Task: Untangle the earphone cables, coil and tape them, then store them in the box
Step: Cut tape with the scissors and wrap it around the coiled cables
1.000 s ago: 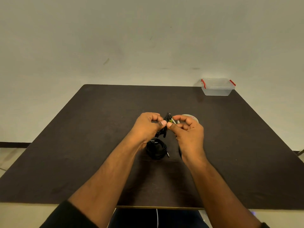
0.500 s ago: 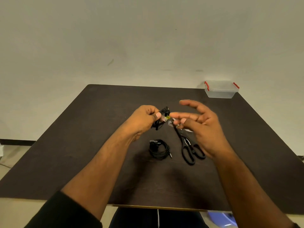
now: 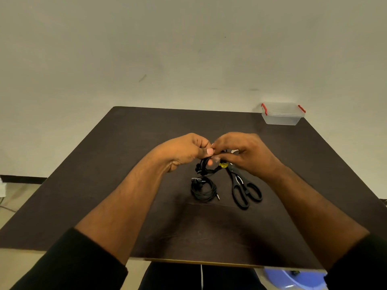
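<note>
My left hand (image 3: 184,152) pinches a small coil of black earphone cable (image 3: 204,165) above the table's middle. My right hand (image 3: 245,152) meets it from the right, fingertips closed on the same coil where a bit of clear tape shows. A second coiled black earphone (image 3: 203,189) lies on the table just below the hands, its plug pointing right. The clear plastic box (image 3: 281,114) with red clips and its lid on stands at the table's far right corner.
Black scissors (image 3: 244,188) with a yellow pivot lie right of the lying coil, handles toward me. A sliver of a tape roll (image 3: 235,151) peeks out behind my right hand. The dark table (image 3: 104,185) ends close to my body.
My right hand, open and drawn away half a second ago, has come back to the coil held in my left hand and closed on it. The scissors are now uncovered.
</note>
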